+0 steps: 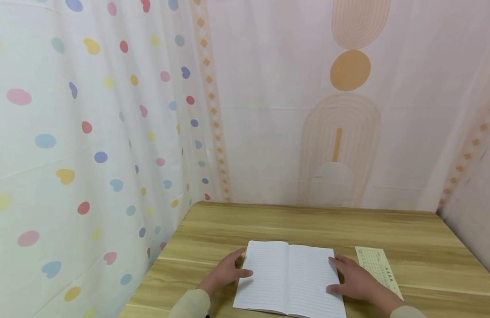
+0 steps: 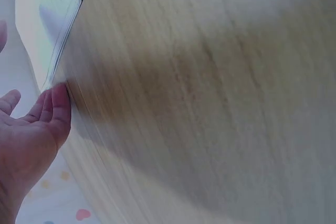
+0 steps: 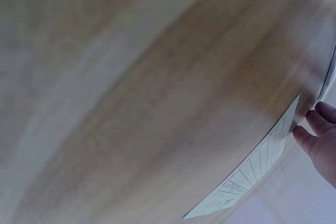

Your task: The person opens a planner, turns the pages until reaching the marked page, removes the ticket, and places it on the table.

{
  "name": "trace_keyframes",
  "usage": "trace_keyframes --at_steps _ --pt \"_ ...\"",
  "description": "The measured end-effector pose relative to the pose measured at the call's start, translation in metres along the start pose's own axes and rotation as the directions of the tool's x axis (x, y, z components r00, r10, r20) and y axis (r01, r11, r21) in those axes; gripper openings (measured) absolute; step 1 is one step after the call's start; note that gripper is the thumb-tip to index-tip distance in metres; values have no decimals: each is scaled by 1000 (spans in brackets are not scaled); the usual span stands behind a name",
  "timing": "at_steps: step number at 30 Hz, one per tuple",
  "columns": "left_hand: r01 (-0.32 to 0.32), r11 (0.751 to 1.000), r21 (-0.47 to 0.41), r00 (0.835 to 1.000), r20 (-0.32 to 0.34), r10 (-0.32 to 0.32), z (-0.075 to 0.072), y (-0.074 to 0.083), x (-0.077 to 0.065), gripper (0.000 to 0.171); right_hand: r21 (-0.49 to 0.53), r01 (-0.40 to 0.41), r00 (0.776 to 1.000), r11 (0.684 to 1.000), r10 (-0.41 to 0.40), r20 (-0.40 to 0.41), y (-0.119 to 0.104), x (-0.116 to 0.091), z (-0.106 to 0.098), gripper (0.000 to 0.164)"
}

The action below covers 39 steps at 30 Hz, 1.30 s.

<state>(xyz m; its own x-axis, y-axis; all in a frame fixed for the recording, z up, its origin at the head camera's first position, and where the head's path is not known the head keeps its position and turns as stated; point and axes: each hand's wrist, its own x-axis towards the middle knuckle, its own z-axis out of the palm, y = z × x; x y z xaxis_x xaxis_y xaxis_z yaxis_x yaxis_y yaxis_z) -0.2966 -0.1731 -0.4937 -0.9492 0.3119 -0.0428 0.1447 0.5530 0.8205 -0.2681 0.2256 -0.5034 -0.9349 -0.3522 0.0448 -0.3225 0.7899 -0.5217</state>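
An open notebook (image 1: 268, 276) with blank ruled pages lies on the wooden table. At its left edge is my left hand (image 1: 227, 270), the thumb resting over the page and the other fingers along the side. The left wrist view shows those loosely bent fingers right at the edge of the notebook (image 2: 50, 19). My right hand (image 1: 354, 278) touches the opposite edge, with its thumb and a fingertip over the right page. In the right wrist view, the fingers of the right hand (image 3: 320, 137) are partly cut off by the frame.
A pale yellow printed slip (image 1: 377, 269) lies just right of the notebook, partly behind my right hand and forearm. Wood-grain tabletop (image 1: 308, 223) stretches behind the notebook. Patterned curtains (image 1: 252, 132) hang along the back and left sides.
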Motion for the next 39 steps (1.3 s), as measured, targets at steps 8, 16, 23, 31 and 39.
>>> trace_keyframes --at_steps 8,16,23,31,39 --pt "20 992 -125 1000 14 -19 -3 -3 3 81 -25 -11 1000 1000 11 19 2 0 2 84" --pt "48 977 -206 999 21 -45 -6 -10 6 82 -23 14 1000 1000 -14 22 3 -1 1 83" --pt "80 968 -240 997 25 -76 -8 -7 7 81 -28 20 999 999 -19 29 5 -1 1 84" --pt "116 966 -230 993 33 -112 -6 -6 10 77 -15 14 999 1000 -14 35 4 -2 2 84" --pt "91 944 -316 996 48 -80 3 -4 12 83 -24 33 999 999 -33 27 7 -4 4 84"
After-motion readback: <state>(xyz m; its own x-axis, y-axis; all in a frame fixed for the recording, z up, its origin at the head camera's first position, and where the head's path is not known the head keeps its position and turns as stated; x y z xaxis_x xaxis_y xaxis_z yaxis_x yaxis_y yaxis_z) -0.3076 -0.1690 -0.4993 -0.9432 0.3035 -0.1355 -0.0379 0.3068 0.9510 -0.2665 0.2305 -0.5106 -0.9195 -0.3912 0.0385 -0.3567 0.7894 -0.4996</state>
